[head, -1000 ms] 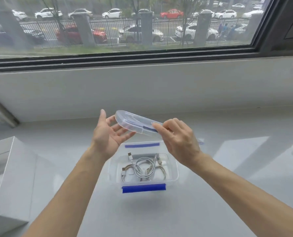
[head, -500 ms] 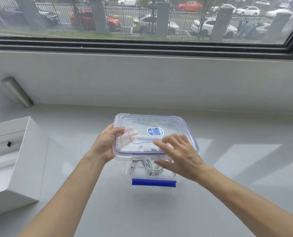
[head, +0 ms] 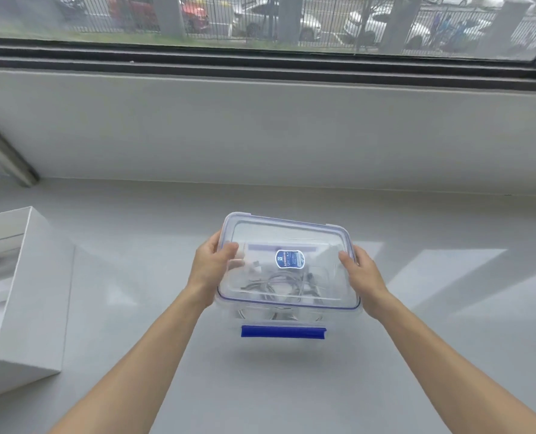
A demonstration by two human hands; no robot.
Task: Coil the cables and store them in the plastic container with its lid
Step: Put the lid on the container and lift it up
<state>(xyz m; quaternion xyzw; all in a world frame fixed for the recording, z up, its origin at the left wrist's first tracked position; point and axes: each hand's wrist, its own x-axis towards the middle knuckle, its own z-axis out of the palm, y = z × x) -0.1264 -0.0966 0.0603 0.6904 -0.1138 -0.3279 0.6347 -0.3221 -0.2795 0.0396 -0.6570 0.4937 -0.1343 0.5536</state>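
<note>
On the pale grey worktop (head: 417, 355) below the window, my left hand (head: 210, 270) and right hand (head: 362, 277) each grip an end of the clear rectangular plastic lid (head: 291, 233). It is over the clear plastic container (head: 291, 317), which holds the coiled pale cables (head: 279, 285). I should square the corners, press evenly, then snap the blue latch (head: 283, 332). The white cardboard box (head: 38, 308) sits well left, no obstacle.

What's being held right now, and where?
The clear lid: left hand grips its left edge, right hand its right edge.

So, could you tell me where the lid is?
In the head view, the lid lies centre frame over the container, held between the left hand and right hand.
</note>
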